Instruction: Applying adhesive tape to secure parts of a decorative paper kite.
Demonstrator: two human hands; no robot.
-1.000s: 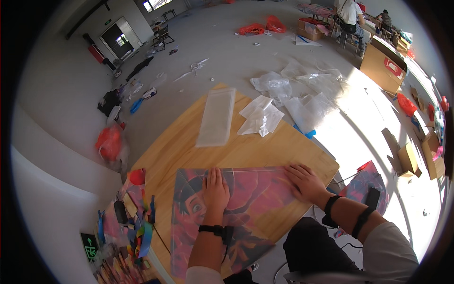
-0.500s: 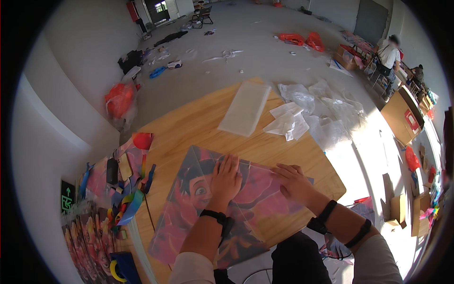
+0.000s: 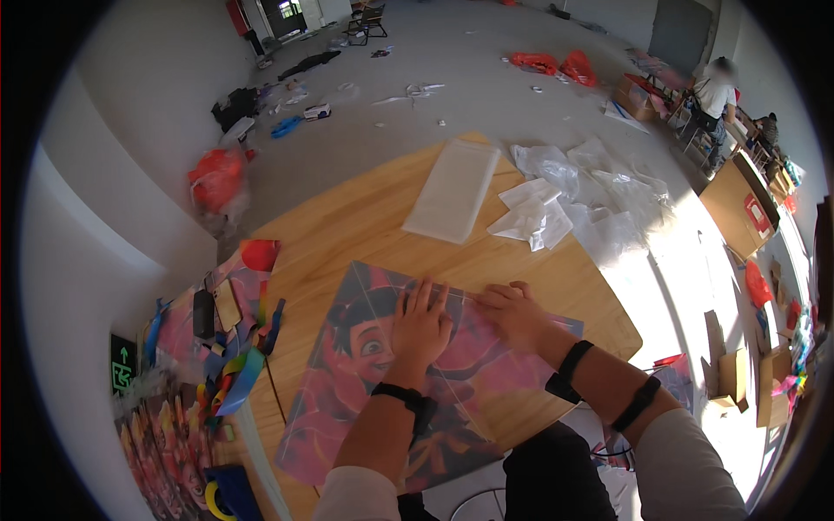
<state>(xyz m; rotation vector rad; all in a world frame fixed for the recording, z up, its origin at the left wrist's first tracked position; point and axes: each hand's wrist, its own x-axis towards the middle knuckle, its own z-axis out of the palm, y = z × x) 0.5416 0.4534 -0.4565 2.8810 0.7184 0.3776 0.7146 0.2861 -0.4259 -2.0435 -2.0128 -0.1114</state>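
A pink and dark printed sheet (image 3: 347, 356) with a cartoon face lies on the wooden table (image 3: 339, 230), thin pale lines crossing it. My left hand (image 3: 421, 323) rests flat on its upper middle, fingers stretched toward the far edge. Just to the right, my right hand (image 3: 512, 317) presses on the sheet's far edge with its fingers extended and pointing left. Neither hand has anything in its grasp. Part of the print is hidden under both hands and forearms. Dark bands circle both wrists.
Farther back on the table lie a stack of clear plastic sleeves (image 3: 452, 191) and crumpled white plastic (image 3: 532, 213). Colourful ribbons (image 3: 239, 378), a phone and a yellow tape roll (image 3: 217, 501) sit at left. A cardboard box (image 3: 738, 208) stands right; a person (image 3: 714, 97) is beyond.
My right hand has slid left along the sheet's far edge, closer to my left hand. The left hand stays pressed on the sheet, nearly still.
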